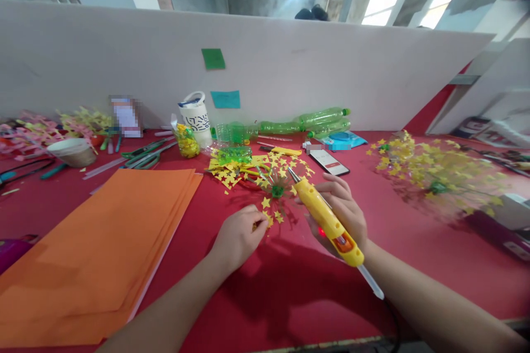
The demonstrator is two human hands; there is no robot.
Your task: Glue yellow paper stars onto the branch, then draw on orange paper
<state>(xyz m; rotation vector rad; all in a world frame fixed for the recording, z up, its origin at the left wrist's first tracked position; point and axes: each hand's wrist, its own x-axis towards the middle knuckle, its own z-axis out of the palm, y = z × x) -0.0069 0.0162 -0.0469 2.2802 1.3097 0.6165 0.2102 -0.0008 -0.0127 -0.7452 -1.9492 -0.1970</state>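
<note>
My right hand is wrapped round a yellow glue gun, its metal nozzle pointing up and left and a clear glue stick jutting from the back end. My left hand is closed in a pinch beside some yellow stars; what sits between thumb and finger I cannot make out. Between the hands stands a green plastic piece with thin strips fanning out, some tipped with stars. Behind it lie yellow paper scraps and loose cut stars, with yellow-handled pliers among them.
Orange sheets lie at left. Green plastic bottles, a white cup and a phone stand or lie along the back. A finished-looking spray of yellow stars is at right. A white partition rises behind.
</note>
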